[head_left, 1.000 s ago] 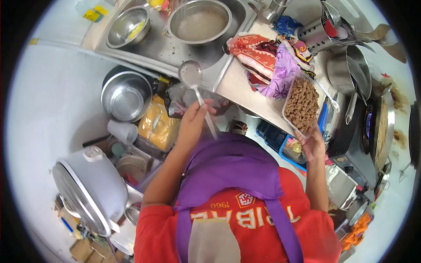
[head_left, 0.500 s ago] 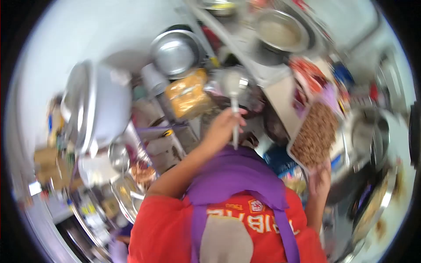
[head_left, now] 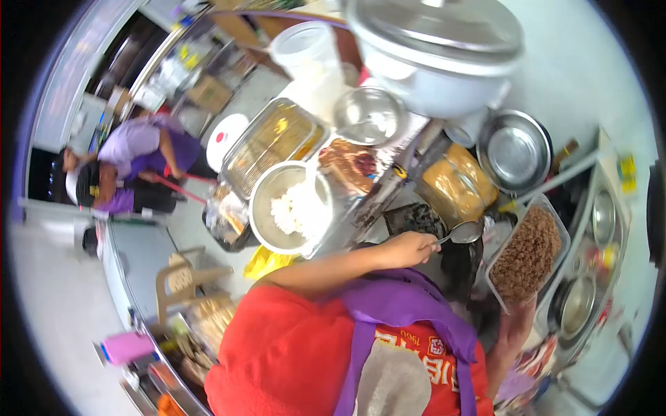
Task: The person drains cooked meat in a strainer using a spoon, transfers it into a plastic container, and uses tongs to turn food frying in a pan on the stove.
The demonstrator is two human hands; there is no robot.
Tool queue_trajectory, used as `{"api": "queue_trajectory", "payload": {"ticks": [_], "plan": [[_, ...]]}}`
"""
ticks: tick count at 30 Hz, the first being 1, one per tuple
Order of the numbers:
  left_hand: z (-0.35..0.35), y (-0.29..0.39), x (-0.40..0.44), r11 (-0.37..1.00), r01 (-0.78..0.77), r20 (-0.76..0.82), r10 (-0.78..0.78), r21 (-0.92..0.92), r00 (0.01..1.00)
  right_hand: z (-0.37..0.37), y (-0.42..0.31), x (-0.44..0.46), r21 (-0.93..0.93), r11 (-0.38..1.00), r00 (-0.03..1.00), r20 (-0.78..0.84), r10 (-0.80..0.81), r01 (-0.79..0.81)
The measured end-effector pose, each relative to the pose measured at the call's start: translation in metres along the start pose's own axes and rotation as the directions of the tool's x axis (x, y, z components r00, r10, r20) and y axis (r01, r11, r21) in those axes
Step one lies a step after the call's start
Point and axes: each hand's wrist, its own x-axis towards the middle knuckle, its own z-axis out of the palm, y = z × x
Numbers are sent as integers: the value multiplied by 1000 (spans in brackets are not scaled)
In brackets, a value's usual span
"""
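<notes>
My left hand (head_left: 412,249) is closed round the handle of a metal ladle (head_left: 466,232), whose bowl points right, close to a wrapped yellow package (head_left: 458,184). Under the near end of a clear plastic container (head_left: 494,286), my right hand (head_left: 517,323) supports it. Brown crumbly food that looks like ground meat (head_left: 528,253) fills the container. Left of my left hand, a large metal bowl (head_left: 258,208) holds white food (head_left: 291,211). Beyond that bowl lies a metal tray with a wire rack (head_left: 267,142).
A big lidded pot (head_left: 433,76) stands at the top, beside an empty metal basin (head_left: 515,151). The sink edge (head_left: 607,156) is at right. People in purple (head_left: 142,145) bend over at left, near a beige chair (head_left: 173,277).
The view has swung left, from the sink and stove to the bowls, pot and other people. Ladle and container remain in my hands, and the ladle now points rightward.
</notes>
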Motion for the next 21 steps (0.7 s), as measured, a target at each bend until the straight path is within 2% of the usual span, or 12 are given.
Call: {"api": "queue_trajectory", "payload": {"ticks": [3,5,8,10,15,18,21], "plan": [[-20,-19,-32,999,9,-175,-17,-49,984,66,4,47,-153,984,970,211,121,-89],[-28,-33,-49,997,-6,-298,-18,-80,954,110,16,75,-174,966,905,351,242,-191],[-35,-43,-69,993,4,-413,-54,-122,909,157,46,120,-202,917,734,551,397,-344],[-34,-50,-76,992,9,-462,-66,-124,884,210,65,135,-322,897,615,653,442,-303],[-21,-71,-67,947,56,-404,-187,-316,896,307,142,181,-420,795,302,764,570,-438],[-8,-94,-56,935,-2,-431,-162,-355,888,350,201,205,-461,749,227,759,611,-476],[-13,-91,-55,934,-5,-445,-165,-356,880,379,250,232,-568,703,216,691,690,-429]]}}
